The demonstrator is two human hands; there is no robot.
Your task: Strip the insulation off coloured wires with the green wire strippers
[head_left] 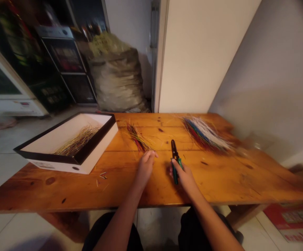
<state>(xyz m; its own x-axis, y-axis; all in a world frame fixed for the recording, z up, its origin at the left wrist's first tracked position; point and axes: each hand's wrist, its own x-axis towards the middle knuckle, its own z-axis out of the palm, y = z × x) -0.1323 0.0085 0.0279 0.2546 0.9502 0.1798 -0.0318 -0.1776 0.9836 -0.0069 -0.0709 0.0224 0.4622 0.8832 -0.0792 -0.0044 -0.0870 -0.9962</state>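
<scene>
My right hand (181, 170) is closed round the green handles of a wire stripper (174, 149), its dark jaws pointing away from me above the table. At the near end of a small bundle of red, yellow and dark wires (137, 137) is my left hand (146, 162). Its fingers are pinched together, and whether a wire is between them is too small to tell. On the right lies a larger bundle of white, blue, green and red wires (206, 134), blurred at its near end.
A white box with a black rim (99, 151) stands at the table's left, thin wires (80, 141) inside. Short wire scraps (103, 176) lie before it on the wooden table (70, 188). Behind the table stands a full sack (117, 76). A red carton (295, 219) is on the floor at right.
</scene>
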